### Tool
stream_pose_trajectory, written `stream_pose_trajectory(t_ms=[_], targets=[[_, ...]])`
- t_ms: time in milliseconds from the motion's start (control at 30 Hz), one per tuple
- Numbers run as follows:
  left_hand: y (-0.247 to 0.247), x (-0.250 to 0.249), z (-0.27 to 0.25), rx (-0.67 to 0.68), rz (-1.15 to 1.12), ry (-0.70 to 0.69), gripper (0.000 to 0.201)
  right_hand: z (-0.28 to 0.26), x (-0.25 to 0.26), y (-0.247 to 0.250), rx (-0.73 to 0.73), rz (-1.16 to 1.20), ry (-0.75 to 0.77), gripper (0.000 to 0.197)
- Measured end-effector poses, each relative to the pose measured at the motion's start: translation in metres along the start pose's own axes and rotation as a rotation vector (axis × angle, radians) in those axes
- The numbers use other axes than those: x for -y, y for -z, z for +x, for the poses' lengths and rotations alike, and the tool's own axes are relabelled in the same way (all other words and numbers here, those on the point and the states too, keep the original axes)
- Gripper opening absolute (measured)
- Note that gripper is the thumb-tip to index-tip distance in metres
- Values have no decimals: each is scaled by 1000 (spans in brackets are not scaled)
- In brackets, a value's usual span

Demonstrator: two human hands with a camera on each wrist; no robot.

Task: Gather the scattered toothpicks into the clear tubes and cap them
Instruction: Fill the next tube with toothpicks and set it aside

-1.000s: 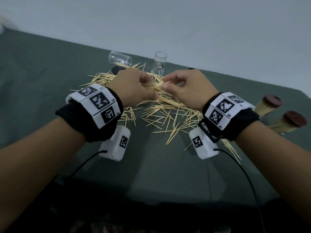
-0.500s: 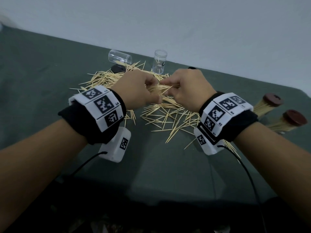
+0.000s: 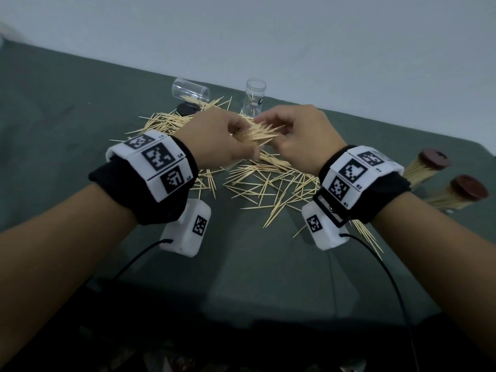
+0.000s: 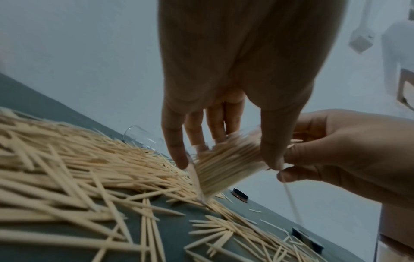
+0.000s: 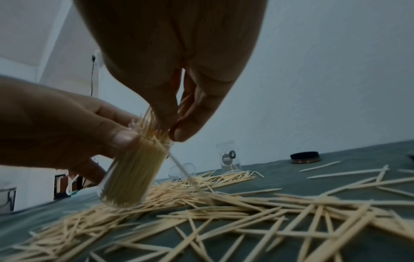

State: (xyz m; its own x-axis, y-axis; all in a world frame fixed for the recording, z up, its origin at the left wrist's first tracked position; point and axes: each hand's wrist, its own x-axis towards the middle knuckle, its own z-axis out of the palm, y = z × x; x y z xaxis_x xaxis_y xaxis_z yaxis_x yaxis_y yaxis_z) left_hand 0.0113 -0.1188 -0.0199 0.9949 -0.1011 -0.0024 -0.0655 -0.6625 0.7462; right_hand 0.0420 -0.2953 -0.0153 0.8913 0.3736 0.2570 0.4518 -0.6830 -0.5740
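My left hand (image 3: 236, 143) grips a clear tube (image 5: 132, 173) packed with toothpicks, tilted just above the table. In the left wrist view its fingers (image 4: 177, 152) wrap the tube (image 4: 224, 164). My right hand (image 3: 276, 135) pinches the toothpick tips (image 3: 261, 130) that stick out of the tube's mouth, thumb and fingers (image 5: 179, 131) closed on them. Loose toothpicks (image 3: 268, 183) lie scattered on the green table under and around both hands. One toothpick (image 5: 181, 170) hangs beside the tube.
An empty clear tube (image 3: 191, 89) lies on its side at the back, a black cap (image 3: 188, 109) by it. Another clear tube (image 3: 255, 99) stands upright with few toothpicks inside. Two capped, filled tubes (image 3: 426, 167) (image 3: 461, 196) lie at the right. Another cap (image 5: 304, 156) rests farther off.
Both hands have risen a little from the pile. The bundle of toothpick tips now shows between them, with my right fingers closed on it.
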Motion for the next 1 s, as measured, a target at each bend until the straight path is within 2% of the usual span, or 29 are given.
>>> stream_pose_trajectory(t_ms=[67, 200, 333, 433, 500, 567, 667, 733, 900, 1000], targets=[[2, 4, 2, -38, -25, 20, 32, 1, 1, 2, 41, 18, -16, 36], [3, 8, 4, -61, -17, 27, 54, -1, 2, 2, 167, -76, 11, 44], [0, 3, 1, 34, 3, -10, 41, -1, 2, -3, 44, -123, 44, 27], [-3, 2, 0, 67, 34, -25, 50, 0, 1, -2, -57, -40, -33, 22], [-2, 3, 1, 52, 17, -16, 47, 0, 0, 0, -79, -8, -58, 16], [-2, 4, 3, 17, 2, -3, 41, -1, 3, 1, -50, -15, -30, 11], [0, 6, 3, -23, -15, 12, 45, -1, 6, 1, 42, -87, 57, 21], [0, 6, 3, -27, -34, 25, 49, 0, 5, -1, 71, -138, 57, 25], [2, 3, 1, 46, 8, 9, 43, -1, 4, 5, 100, -172, 45, 29], [1, 0, -1, 98, 21, -16, 48, -1, 5, 14, 120, -153, 4, 26]])
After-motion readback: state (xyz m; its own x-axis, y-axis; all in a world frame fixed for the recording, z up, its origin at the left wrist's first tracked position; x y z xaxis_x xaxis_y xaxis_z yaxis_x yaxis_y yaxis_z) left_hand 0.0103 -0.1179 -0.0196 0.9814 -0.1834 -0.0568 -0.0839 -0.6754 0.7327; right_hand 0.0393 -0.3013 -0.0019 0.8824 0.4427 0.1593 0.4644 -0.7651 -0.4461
